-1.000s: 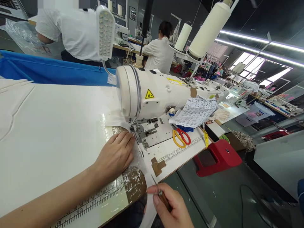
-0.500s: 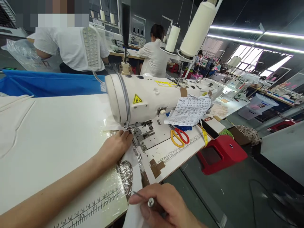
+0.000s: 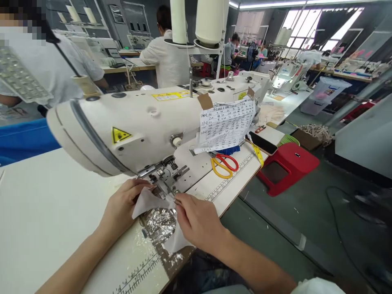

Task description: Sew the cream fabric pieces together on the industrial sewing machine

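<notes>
A white sewing machine (image 3: pixel 122 126) stands in front of me. My left hand (image 3: pixel 121 204) is closed on a piece of thin white fabric (image 3: pixel 145 203), its fingertips close to the presser foot. At the metal attachment (image 3: pixel 163 185) on the machine bed, my right hand (image 3: pixel 199 218) is pinched. A small metal tip at its fingertips appears to belong to the awl seen earlier; the handle is hidden in the palm. More white fabric (image 3: pixel 177 241) hangs below my right fingers, over a patch of shiny clear tape (image 3: pixel 161 224).
Red-and-yellow-handled scissors (image 3: pixel 225 165) lie right of the machine bed, beside a printed ruler scale. A handwritten sheet (image 3: pixel 226 124), yellow measuring tape (image 3: pixel 257 153) and phone (image 3: pixel 263 143) are farther back. A red stool (image 3: pixel 290 167) stands right of the table. Other people sit at machines beyond.
My right hand has moved up and forward from the table's front edge to the attachment. The left hand has a fabric end raised. The view has shifted closer to the machine.
</notes>
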`<action>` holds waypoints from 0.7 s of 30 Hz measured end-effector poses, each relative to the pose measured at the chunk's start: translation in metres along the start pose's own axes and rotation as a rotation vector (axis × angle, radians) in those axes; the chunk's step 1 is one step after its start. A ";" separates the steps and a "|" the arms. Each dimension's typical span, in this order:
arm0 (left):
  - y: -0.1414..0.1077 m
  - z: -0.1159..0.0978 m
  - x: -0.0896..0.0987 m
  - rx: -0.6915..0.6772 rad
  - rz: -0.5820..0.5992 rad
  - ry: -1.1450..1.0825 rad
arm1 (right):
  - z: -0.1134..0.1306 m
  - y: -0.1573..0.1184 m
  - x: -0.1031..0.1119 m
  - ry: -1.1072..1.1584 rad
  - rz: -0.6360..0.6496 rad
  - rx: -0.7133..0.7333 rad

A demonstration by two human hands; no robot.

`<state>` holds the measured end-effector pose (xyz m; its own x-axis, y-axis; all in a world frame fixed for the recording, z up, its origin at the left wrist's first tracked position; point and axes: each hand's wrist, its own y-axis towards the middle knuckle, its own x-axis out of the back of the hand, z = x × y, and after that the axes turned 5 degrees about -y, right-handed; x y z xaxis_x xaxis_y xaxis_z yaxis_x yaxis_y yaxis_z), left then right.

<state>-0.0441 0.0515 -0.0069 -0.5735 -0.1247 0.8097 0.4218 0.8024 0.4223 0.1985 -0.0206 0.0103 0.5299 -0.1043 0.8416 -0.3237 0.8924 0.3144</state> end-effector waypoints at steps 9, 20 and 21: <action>0.002 0.001 0.004 0.085 0.021 -0.075 | 0.006 0.016 -0.010 -0.121 0.077 0.048; 0.012 -0.005 0.008 0.070 -0.040 -0.093 | 0.005 0.016 -0.012 -0.130 0.083 0.051; 0.012 -0.005 0.007 0.072 -0.039 -0.086 | 0.005 0.017 -0.012 -0.130 0.083 0.052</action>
<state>-0.0398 0.0573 0.0060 -0.6474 -0.1084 0.7544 0.3484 0.8382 0.4195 0.1830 -0.0067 0.0079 0.3946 -0.0898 0.9144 -0.4043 0.8767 0.2606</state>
